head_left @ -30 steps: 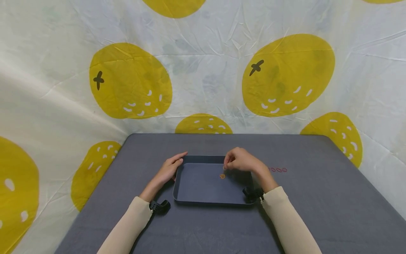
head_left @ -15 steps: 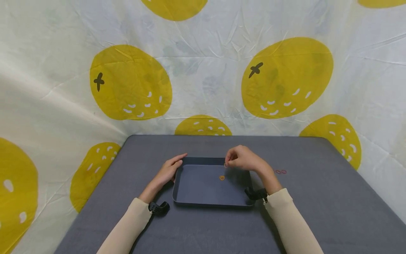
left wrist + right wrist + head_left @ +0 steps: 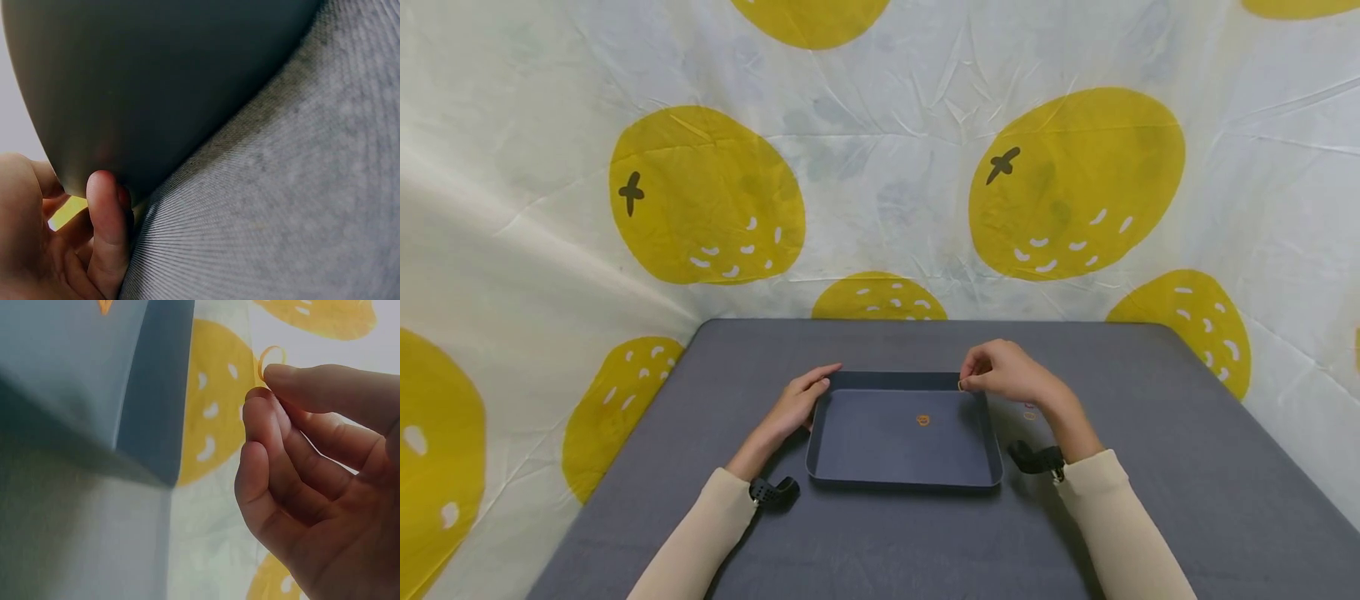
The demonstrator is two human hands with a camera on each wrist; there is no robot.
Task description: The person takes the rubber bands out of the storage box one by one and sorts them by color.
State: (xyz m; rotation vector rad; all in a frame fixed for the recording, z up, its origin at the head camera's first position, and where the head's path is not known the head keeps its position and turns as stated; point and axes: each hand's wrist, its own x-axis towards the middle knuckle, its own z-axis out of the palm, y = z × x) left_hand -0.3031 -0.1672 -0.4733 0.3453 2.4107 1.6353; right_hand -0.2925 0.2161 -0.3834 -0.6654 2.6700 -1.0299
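Note:
My right hand (image 3: pixel 1011 371) is above the right back corner of a dark grey baking tray (image 3: pixel 880 483). Its thumb and fingertips pinch a thin yellow-orange rubber band (image 3: pixel 261 362), whose loop stands up from the fingers in the right wrist view. More orange bands (image 3: pixel 922 421) lie on the tray floor, right of its middle; how many is hard to tell. My left hand (image 3: pixel 797 400) grips the tray's left wall near the back corner. In the left wrist view, a finger (image 3: pixel 106 209) presses against the tray's outer side.
To the right of the tray, small red and orange bands (image 3: pixel 1030 415) lie on the grey tabletop (image 3: pixel 895 550), partly behind my right wrist. A white cloth (image 3: pixel 887 200) printed with yellow fruit hangs behind the table.
My right hand has moved right, from over the tray to its right back corner, still pinching a band. Its forearm now covers the place of the red bands. My left hand stays put.

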